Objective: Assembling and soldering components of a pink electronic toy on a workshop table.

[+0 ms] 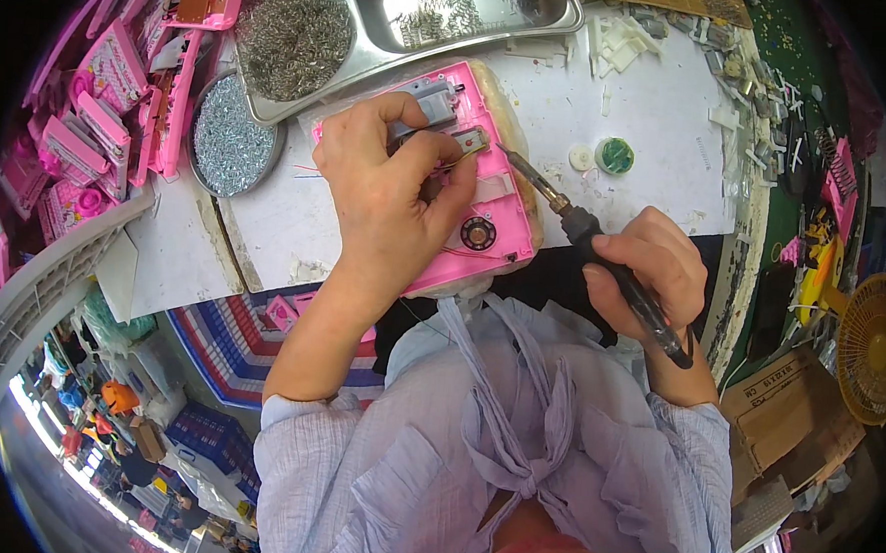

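A pink plastic housing lies tilted on a padded rest in front of me. A small round speaker sits in its near part and a grey part at its far left. My left hand is over the housing, its thumb and index finger pinched on a thin wire beside a small metal-coloured part. The far end of the wire is hidden by the fingers. My right hand grips the black handle of a soldering iron. Its tip points left, very near that small part.
A metal tray with springs stands at the back, beside a round bowl of screws. Pink housings pile up at the left. A green solder spool lies right of the rest. Small parts line the right edge, near a yellow fan.
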The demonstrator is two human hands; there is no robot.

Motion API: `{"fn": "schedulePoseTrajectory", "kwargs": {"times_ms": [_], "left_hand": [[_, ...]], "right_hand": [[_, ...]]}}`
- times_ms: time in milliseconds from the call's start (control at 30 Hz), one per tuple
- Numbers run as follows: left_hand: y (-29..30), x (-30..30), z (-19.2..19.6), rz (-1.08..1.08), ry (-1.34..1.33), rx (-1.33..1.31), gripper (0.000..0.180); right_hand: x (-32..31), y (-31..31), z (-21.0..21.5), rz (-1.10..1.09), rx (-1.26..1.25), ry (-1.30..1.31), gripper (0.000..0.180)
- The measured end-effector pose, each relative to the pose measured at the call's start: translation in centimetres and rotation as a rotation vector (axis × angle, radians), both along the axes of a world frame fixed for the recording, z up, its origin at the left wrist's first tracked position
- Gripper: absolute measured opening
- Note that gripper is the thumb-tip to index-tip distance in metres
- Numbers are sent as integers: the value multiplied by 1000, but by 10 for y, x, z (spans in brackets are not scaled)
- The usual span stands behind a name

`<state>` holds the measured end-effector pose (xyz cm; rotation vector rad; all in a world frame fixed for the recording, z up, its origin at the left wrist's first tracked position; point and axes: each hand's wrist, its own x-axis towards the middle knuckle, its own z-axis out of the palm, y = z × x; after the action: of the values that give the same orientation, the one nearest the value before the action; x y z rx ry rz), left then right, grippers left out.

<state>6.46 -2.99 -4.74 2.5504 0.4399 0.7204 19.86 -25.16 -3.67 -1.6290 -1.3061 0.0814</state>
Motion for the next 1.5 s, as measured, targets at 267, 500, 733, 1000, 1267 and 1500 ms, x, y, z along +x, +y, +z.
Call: {"fn": "schedulePoseTrajectory", "kwargs": {"times_ms": [267, 500, 733, 1000, 1267, 1500], "left_hand": [[-1, -2, 1, 4, 15, -1, 17], [0, -1, 0, -5, 7, 5, 17], [-1, -1, 1, 7, 24, 8, 15], [-1, 0, 1, 12, 20, 21, 15], [0, 1, -4, 10, -29, 24, 17], [0, 1, -4, 14, -23, 28, 17]], "right_hand": [[-2, 4, -4, 12, -1, 0, 31], [-2, 7, -5, 8, 5, -10, 30], [1, 5, -1, 9, 7, -15, 33], [7, 2, 0, 4, 17, -14, 34], [9, 1, 2, -20, 10, -24, 34], [11, -2, 2, -33, 3, -24, 33]]}}
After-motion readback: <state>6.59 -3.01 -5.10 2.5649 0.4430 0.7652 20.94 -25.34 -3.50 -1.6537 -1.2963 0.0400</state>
